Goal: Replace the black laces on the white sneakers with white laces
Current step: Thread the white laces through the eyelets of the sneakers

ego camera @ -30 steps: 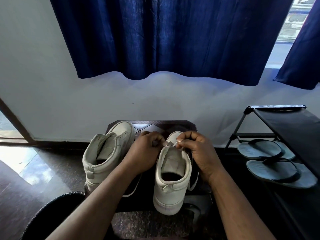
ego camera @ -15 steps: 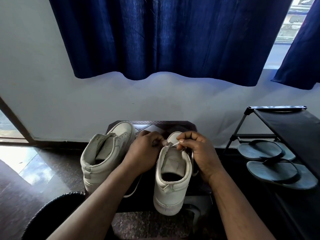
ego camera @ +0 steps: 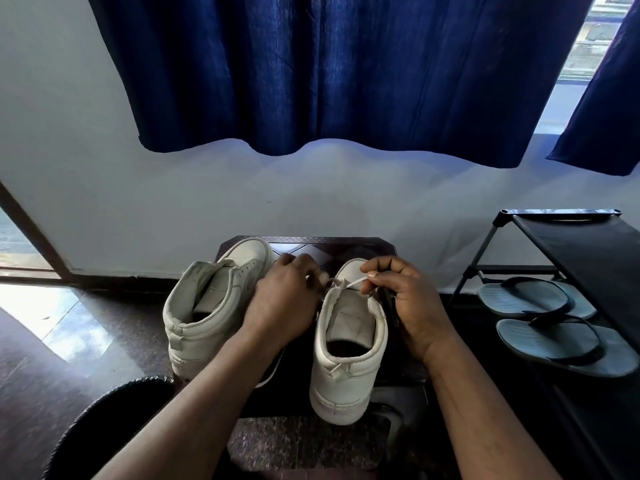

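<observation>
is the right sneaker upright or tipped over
Upright: the right sneaker stands on its sole, heel toward the camera, opening facing up.

Two sneakers (ego camera: pixel 207 317) (ego camera: pixel 349 344), two sandals (ego camera: pixel 530 299) (ego camera: pixel 561 344) (on one rack (ego camera: pixel 581 244)), two hands (ego camera: pixel 280 306) (ego camera: pixel 412 306), one white lace (ego camera: pixel 353 282), two curtains (ego camera: pixel 346 74) (ego camera: pixel 602 116).

Dark blue curtain (ego camera: pixel 346 71), white wall (ego camera: pixel 138 209), black shoe rack (ego camera: pixel 588 251) holding grey flip-flops (ego camera: pixel 519 337), dark glossy floor (ego camera: pixel 52 358)

Both sneakers (ego camera: pixel 349 344) are off-white, the white lace (ego camera: pixel 356 281) a shade brighter. The curtain (ego camera: pixel 346 71) is deep navy against a pale wall (ego camera: pixel 104 202). The counter (ego camera: pixel 311 249) is dark brown with a diamond pattern, the floor (ego camera: pixel 114 327) dark speckled stone. Grey-blue flip-flops (ego camera: pixel 540 299) have navy straps; the rack (ego camera: pixel 588 244) is black.
</observation>
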Demonstrator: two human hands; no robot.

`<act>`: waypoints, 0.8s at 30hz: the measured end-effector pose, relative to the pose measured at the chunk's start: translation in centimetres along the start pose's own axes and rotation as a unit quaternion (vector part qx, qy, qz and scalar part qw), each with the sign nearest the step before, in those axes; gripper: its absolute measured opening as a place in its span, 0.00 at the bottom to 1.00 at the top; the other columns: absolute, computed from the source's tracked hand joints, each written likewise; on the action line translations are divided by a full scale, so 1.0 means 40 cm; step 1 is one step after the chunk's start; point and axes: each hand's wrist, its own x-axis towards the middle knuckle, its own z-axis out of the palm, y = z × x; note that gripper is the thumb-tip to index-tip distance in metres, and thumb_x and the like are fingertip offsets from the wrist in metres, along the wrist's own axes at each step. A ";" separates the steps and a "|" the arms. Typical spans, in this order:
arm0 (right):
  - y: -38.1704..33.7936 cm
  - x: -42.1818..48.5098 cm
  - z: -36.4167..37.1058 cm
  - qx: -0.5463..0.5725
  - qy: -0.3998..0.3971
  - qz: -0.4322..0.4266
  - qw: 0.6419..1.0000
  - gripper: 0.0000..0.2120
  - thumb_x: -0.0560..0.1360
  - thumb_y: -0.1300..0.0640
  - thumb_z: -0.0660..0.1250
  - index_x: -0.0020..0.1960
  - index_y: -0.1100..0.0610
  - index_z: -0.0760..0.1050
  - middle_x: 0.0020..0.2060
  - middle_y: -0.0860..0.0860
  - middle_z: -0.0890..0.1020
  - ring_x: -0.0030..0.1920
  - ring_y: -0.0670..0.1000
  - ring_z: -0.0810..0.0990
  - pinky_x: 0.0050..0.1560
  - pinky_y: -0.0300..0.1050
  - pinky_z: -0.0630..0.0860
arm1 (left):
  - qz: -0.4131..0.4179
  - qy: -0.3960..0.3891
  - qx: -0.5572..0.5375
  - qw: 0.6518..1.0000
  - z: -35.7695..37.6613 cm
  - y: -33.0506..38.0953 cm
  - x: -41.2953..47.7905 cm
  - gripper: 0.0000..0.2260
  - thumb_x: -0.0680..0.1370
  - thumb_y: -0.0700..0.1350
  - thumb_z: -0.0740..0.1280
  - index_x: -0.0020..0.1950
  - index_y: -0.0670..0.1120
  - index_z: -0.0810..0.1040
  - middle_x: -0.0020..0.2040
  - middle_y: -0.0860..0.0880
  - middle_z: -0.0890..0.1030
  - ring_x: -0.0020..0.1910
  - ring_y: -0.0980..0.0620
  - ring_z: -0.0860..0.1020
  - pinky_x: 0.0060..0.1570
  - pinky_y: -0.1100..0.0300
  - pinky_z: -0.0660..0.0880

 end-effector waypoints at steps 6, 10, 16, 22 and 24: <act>0.000 -0.002 -0.001 -0.005 -0.002 -0.004 1.000 0.08 0.78 0.68 0.65 0.46 0.60 0.81 0.33 0.56 0.82 0.34 0.49 0.79 0.36 0.39 0.75 | 0.008 -0.091 -0.169 0.981 0.010 0.004 0.009 0.03 0.81 0.43 0.71 0.48 0.46 0.83 0.47 0.50 0.84 0.38 0.67 0.79 0.39 0.74 0.71; -0.005 -0.006 -0.002 0.009 0.001 -0.005 1.000 0.08 0.78 0.68 0.64 0.46 0.60 0.81 0.32 0.56 0.82 0.32 0.47 0.79 0.38 0.40 0.74 | -0.015 -0.060 0.012 0.998 0.011 -0.018 0.017 0.06 0.82 0.50 0.68 0.50 0.48 0.79 0.57 0.46 0.78 0.56 0.45 0.80 0.55 0.57 0.75; -0.011 -0.008 -0.002 0.032 0.002 -0.011 0.999 0.09 0.79 0.68 0.64 0.45 0.59 0.81 0.31 0.56 0.83 0.35 0.51 0.80 0.40 0.43 0.75 | 0.003 -0.006 0.072 0.997 0.008 -0.006 -0.012 0.07 0.82 0.54 0.65 0.53 0.53 0.78 0.56 0.48 0.75 0.55 0.37 0.80 0.52 0.49 0.76; -0.011 -0.005 -0.008 0.039 -0.021 -0.071 0.997 0.05 0.72 0.60 0.70 0.44 0.54 0.84 0.36 0.58 0.83 0.36 0.49 0.80 0.42 0.44 0.73 | 0.031 -0.044 -0.120 0.991 0.007 -0.004 0.010 0.02 0.78 0.48 0.73 0.46 0.55 0.82 0.53 0.53 0.77 0.49 0.58 0.79 0.53 0.62 0.74; -0.012 -0.002 -0.016 0.055 -0.022 -0.091 0.994 0.06 0.74 0.63 0.69 0.46 0.55 0.83 0.36 0.58 0.83 0.37 0.49 0.80 0.42 0.43 0.73 | 0.029 -0.068 -0.118 0.990 0.012 -0.007 0.010 0.02 0.79 0.48 0.72 0.46 0.54 0.81 0.55 0.52 0.77 0.49 0.58 0.78 0.50 0.65 0.72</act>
